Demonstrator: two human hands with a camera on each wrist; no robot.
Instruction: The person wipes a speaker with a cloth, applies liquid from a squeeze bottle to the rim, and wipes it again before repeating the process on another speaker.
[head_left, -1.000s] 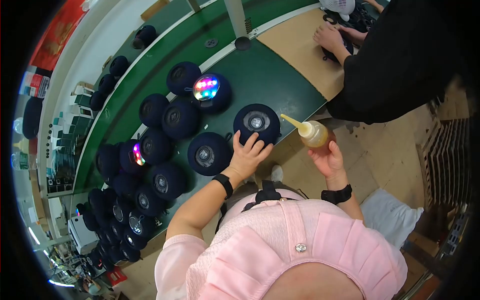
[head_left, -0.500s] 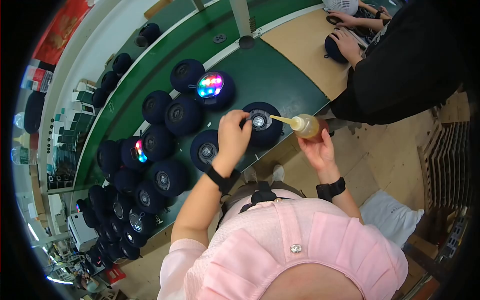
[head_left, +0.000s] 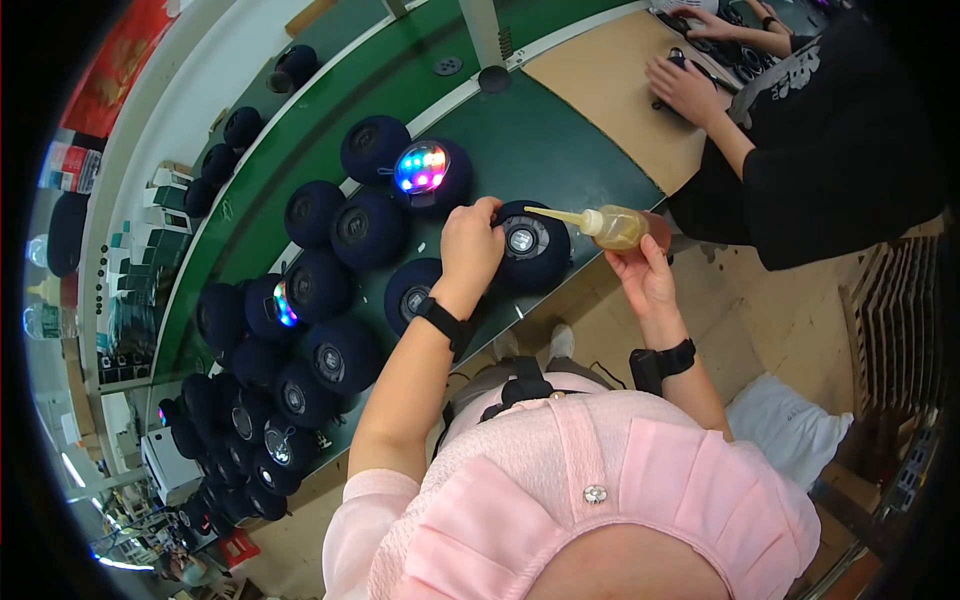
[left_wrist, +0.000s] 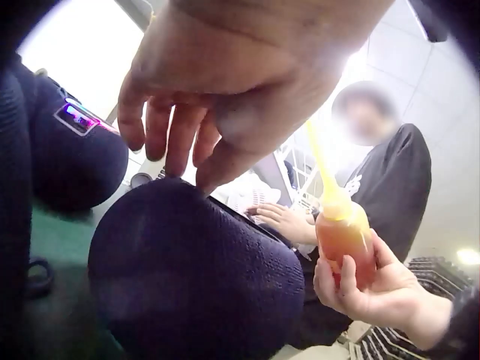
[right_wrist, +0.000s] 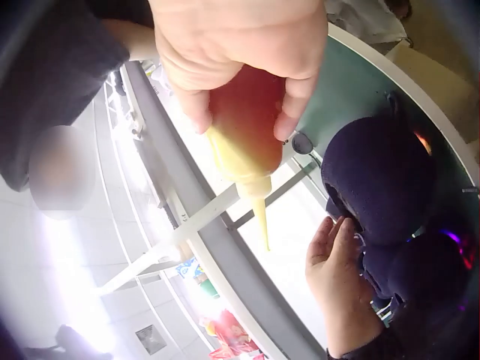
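The left hand (head_left: 471, 252) is at the upper left rim of a dark blue, round, fabric-covered speaker (head_left: 532, 262) near the table's front edge. In the left wrist view, the thumb and fingertips of the left hand (left_wrist: 247, 82) meet the top edge of the speaker (left_wrist: 187, 277). Around a squeeze bottle (head_left: 622, 228) of amber liquid curls the right hand (head_left: 645, 278); the yellow nozzle points left, over the speaker's face. The right wrist view shows the bottle (right_wrist: 247, 120) between thumb and fingers of the right hand (right_wrist: 240, 45). Whether the nozzle touches anything is unclear.
Several similar speakers (head_left: 368, 230) crowd the green table (head_left: 560, 140) to the left, a few lit in colours. One speaker (head_left: 412, 290) sits just below the left forearm's hand. At the right, another person's hands (head_left: 685, 92) work over a brown board (head_left: 600, 80).
The left hand has gone from the speaker's near side, fingers spread, to its upper left rim. The bottle has shifted, its nozzle now over the speaker. The other person's hands have moved.
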